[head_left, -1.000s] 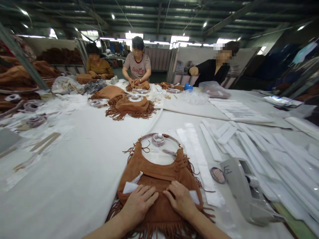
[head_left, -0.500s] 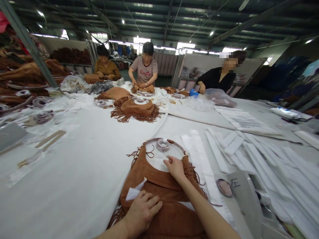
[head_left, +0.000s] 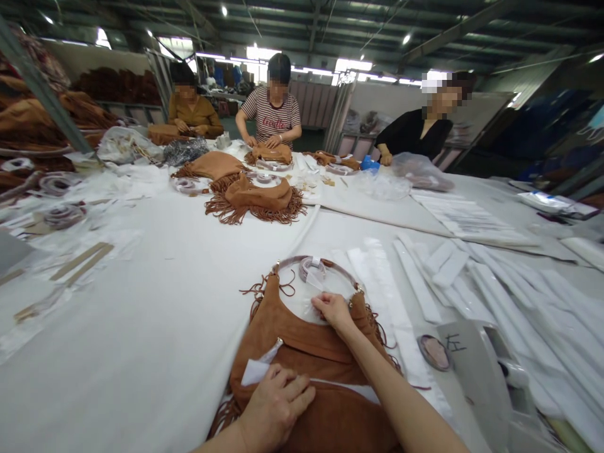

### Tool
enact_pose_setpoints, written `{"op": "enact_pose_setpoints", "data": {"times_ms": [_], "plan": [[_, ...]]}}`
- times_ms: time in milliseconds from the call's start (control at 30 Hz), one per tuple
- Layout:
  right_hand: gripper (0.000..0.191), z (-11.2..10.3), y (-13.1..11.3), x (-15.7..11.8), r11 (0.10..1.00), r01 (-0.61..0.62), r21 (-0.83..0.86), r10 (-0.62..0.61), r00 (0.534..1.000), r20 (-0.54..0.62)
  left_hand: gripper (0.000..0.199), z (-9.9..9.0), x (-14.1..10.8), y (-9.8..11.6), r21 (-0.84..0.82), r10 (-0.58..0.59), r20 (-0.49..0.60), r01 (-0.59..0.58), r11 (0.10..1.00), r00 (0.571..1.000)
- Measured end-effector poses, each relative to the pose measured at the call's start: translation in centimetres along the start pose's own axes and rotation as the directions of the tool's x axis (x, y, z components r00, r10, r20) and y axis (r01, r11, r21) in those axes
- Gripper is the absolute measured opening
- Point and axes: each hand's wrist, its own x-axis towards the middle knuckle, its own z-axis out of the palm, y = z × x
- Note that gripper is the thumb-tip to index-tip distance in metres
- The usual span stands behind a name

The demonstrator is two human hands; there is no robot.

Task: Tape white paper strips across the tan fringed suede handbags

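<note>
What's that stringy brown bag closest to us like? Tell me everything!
The brown bag looks like suede, with stringy fringe and a curved handle on shiny fittings. White sheet peeks from its front. It lies on the pale table, handle pointing away. The left grip rests on it; the right forearm crosses over.

Your white table bears a brown fringed bag at six o'clock. You have white strips at three, other bags toward eleven.

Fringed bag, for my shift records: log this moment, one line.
left hand: resting on bag; right hand: over bag's upper edge, fingers curled, contents unclear; wrapped coil: by handle
</note>
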Motion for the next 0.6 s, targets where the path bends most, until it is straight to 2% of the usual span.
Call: {"op": "enact_pose_setpoints", "data": {"times_ms": [200, 300, 367, 433, 500, 567, 600], "plan": [[0.023, -0.8, -0.3, 1.3, 0.998, 0.020, 0.058, -0.016, 0.998, -0.060, 0.034, 0.1, 0.1, -0.3, -0.003, -0.008, 0.014, 0.008, 1.000, 1.000], [0.026, -1.9, -1.5, 1.5, 0.996, 0.051, 0.067, -0.042, 0.992, -0.121, 0.033, -0.1, 0.2, -0.2, -0.014, -0.009, 0.033, 0.010, 1.000, 0.999], [0.029, -2.9, -2.9, 0.6, 0.992, 0.095, 0.080, -0.082, 0.985, -0.150, 0.033, -0.2, 0.2, -0.2, -0.022, -0.014, 0.034, 0.014, 1.000, 0.999], [0.031, -3.9, -4.4, -1.6, 0.983, 0.157, 0.091, -0.141, 0.977, -0.160, 0.034, -0.2, 0.0, -0.2, -0.016, -0.017, 0.036, 0.017, 1.000, 0.999], [0.029, -4.6, -5.3, -5.0, 0.973, 0.215, 0.088, -0.200, 0.968, -0.153, 0.035, -0.3, 0.0, -0.1, 0.000, -0.013, 0.044, 0.013, 1.000, 0.999], [0.023, -4.9, -5.0, -9.1, 0.955, 0.296, 0.035, -0.290, 0.949, -0.124, 0.035, -0.4, -0.1, -0.1, 0.009, -0.007, 0.050, 0.006, 1.000, 0.999], [0.020, -4.7, -4.3, -11.2, 0.930, 0.367, -0.019, -0.367, 0.925, -0.098, 0.034, -0.6, 0.0, 0.0, 0.009, -0.006, 0.054, 0.006, 1.000, 0.999]]}}
